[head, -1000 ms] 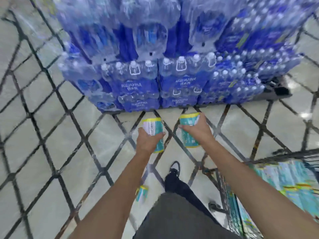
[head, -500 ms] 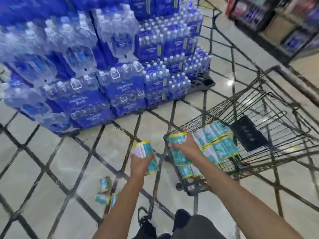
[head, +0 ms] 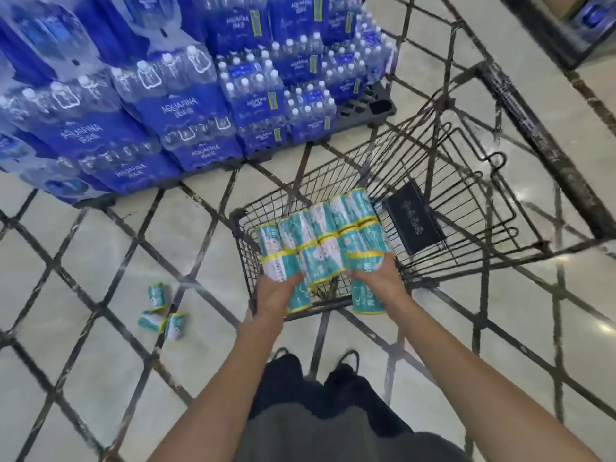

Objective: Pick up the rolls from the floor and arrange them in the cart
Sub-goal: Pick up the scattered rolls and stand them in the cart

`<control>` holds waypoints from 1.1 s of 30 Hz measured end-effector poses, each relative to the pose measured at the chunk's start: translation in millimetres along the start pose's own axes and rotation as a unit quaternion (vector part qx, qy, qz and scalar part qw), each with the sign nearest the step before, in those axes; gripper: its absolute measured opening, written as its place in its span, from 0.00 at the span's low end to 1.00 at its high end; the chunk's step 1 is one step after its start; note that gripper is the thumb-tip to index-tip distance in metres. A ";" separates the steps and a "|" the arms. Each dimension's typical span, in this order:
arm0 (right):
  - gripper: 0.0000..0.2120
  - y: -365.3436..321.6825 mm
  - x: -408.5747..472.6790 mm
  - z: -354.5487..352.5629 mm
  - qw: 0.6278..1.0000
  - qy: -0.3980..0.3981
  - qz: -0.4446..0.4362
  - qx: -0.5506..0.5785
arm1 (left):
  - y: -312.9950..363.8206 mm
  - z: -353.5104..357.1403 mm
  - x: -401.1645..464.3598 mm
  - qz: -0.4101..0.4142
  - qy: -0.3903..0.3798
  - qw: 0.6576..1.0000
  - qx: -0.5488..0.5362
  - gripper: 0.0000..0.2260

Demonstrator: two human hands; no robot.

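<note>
now placing two rolls into the cart

holding one roll (head: 299, 296) in the left hand (head: 274, 294) and another roll (head: 368, 300) in the right hand (head: 378, 274), fingers curled around each, just above the near edge of the cart (head: 433, 155). probably best lowering both gently beside the stacked rolls (head: 320, 235) already lying in rows at the near end, keeping them lying the same way so the rows are staying tidy. watching the wire rim near the wrists, since catching a roll on it looks possible. leaving the black box (head: 413, 221) alone; having plenty of open basket behind it. still waiting on the floor (head: 83, 261) to the left: three more rolls (head: 162, 308), close together, with free floor around them for reaching.
</note>
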State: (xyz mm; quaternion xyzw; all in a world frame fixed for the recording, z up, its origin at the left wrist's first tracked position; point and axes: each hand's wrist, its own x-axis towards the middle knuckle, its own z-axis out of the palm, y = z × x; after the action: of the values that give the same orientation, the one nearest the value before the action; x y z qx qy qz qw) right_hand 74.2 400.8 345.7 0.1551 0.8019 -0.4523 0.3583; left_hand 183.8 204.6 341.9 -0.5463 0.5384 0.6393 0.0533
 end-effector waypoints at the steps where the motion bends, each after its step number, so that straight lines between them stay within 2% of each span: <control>1: 0.55 7.7 16.7 -5.2 1.000 -0.001 -0.001 -0.006 | -2.6 10.7 0.8 -0.004 0.005 1.000 0.006 0.28; 2: 0.57 11.0 31.8 -9.5 1.000 -0.008 0.000 -0.017 | -4.7 19.7 3.7 -0.013 0.010 1.000 0.026 0.32; 4: 0.57 22.9 68.8 -13.9 0.999 -0.015 0.000 -0.036 | -5.5 40.5 10.5 -0.039 0.012 0.996 0.084 0.48; 5: 0.56 18.9 77.3 -15.7 0.999 -0.004 0.002 -0.045 | -4.2 51.2 13.7 -0.043 0.010 0.994 0.103 0.51; 10: 0.44 -16.6 108.4 -23.2 0.993 0.030 0.030 -0.108 | 5.6 114.0 66.7 -0.046 0.013 0.992 0.113 0.55; 13: 0.45 -15.5 150.7 -23.8 0.988 0.050 0.047 -0.137 | 8.0 155.6 102.5 -0.059 -0.001 0.992 0.113 0.55; 18: 0.47 -13.4 225.4 -17.0 0.981 0.037 0.061 -0.181 | 3.9 213.4 158.0 -0.104 0.001 0.983 0.154 0.55; 23: 0.40 -6.3 288.4 -12.9 0.977 0.032 0.040 -0.208 | -8.2 248.0 192.0 -0.128 0.033 0.974 0.184 0.48; 26: 0.38 -9.1 313.5 -8.4 0.971 0.024 0.035 -0.234 | -16.4 260.6 204.2 -0.122 0.069 0.962 0.236 0.49; 31: 0.52 -2.3 331.6 0.3 0.970 0.001 0.032 -0.243 | -20.1 277.8 203.4 -0.130 0.089 0.949 0.273 0.45; 33: 0.52 -0.9 331.2 -0.8 0.969 -0.008 0.041 -0.244 | -20.5 282.1 204.2 -0.130 0.087 0.945 0.287 0.44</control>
State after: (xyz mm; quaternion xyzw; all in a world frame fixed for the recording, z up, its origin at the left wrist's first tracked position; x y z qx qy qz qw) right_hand -156.8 376.1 109.7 0.0924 0.8781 -0.2291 0.4097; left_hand -64.8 317.5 124.7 -0.6269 0.6260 0.3949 0.2432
